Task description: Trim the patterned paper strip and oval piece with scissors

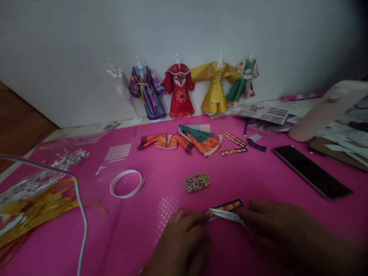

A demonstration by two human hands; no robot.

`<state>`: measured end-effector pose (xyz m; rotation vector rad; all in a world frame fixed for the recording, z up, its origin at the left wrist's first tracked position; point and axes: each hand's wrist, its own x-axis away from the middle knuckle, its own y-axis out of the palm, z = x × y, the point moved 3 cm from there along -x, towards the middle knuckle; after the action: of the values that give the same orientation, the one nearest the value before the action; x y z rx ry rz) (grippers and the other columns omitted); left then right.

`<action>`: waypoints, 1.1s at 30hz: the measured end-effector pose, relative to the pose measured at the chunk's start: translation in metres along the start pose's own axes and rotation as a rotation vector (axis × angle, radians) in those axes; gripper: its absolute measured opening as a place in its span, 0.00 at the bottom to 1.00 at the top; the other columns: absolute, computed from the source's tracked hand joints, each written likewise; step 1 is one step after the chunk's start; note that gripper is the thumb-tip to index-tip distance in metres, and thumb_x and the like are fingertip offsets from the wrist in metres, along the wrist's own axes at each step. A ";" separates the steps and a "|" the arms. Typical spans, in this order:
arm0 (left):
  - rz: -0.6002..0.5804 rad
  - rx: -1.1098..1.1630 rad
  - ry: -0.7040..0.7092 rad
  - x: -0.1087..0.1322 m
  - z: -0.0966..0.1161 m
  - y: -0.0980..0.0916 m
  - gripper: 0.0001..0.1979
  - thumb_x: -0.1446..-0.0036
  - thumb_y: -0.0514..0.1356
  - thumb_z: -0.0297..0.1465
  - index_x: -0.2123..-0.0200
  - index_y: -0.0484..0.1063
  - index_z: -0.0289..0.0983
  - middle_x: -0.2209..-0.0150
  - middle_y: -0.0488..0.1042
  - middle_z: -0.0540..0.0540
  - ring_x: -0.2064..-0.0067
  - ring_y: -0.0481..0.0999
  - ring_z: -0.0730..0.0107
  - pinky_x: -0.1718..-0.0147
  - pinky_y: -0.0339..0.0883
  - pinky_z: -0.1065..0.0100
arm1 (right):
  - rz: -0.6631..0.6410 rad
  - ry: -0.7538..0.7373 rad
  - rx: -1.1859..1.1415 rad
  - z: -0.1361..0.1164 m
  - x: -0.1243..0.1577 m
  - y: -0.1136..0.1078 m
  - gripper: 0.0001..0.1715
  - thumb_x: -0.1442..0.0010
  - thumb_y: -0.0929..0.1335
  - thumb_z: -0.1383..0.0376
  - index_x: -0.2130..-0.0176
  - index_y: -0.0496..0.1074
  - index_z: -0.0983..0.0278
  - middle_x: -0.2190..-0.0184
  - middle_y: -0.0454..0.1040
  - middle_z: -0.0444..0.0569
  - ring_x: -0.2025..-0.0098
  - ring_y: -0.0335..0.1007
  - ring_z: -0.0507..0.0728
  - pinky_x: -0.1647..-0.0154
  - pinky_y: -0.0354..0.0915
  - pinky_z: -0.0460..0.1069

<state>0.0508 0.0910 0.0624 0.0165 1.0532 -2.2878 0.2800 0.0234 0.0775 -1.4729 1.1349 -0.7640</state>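
My left hand rests low on the pink mat, its fingertips pinching the left end of a small patterned paper strip. My right hand lies just right of it, fingers closed round a thin pale tool that looks like tweezers, with its tip on the strip. An oval beaded piece lies just beyond the strip. Folded orange and teal paper garment parts sit farther back.
Several paper robes on small stands line the white wall. A roll of tape, a dotted sticker sheet, gold paper scraps and a white cable lie left. A dark phone, printed sheets and a pink device lie right.
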 end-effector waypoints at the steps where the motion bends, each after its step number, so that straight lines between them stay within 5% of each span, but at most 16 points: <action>1: -0.001 -0.002 0.000 0.000 0.000 0.000 0.09 0.40 0.60 0.18 0.63 0.71 0.39 0.48 0.78 0.46 0.50 0.74 0.64 0.50 0.69 0.62 | -0.008 -0.008 -0.005 0.000 0.000 0.000 0.29 0.49 0.67 0.76 0.51 0.73 0.52 0.65 0.79 0.38 0.74 0.76 0.52 0.78 0.62 0.49; 33: -0.021 -0.035 -0.005 0.001 0.002 -0.002 0.10 0.42 0.59 0.18 0.64 0.73 0.39 0.49 0.79 0.43 0.52 0.76 0.62 0.52 0.72 0.61 | -0.106 -0.005 0.008 -0.001 -0.004 0.001 0.31 0.48 0.66 0.78 0.48 0.71 0.55 0.61 0.80 0.41 0.71 0.79 0.56 0.76 0.67 0.49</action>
<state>0.0493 0.0906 0.0651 -0.0139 1.0954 -2.2871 0.2780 0.0267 0.0774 -1.5370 1.0559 -0.8366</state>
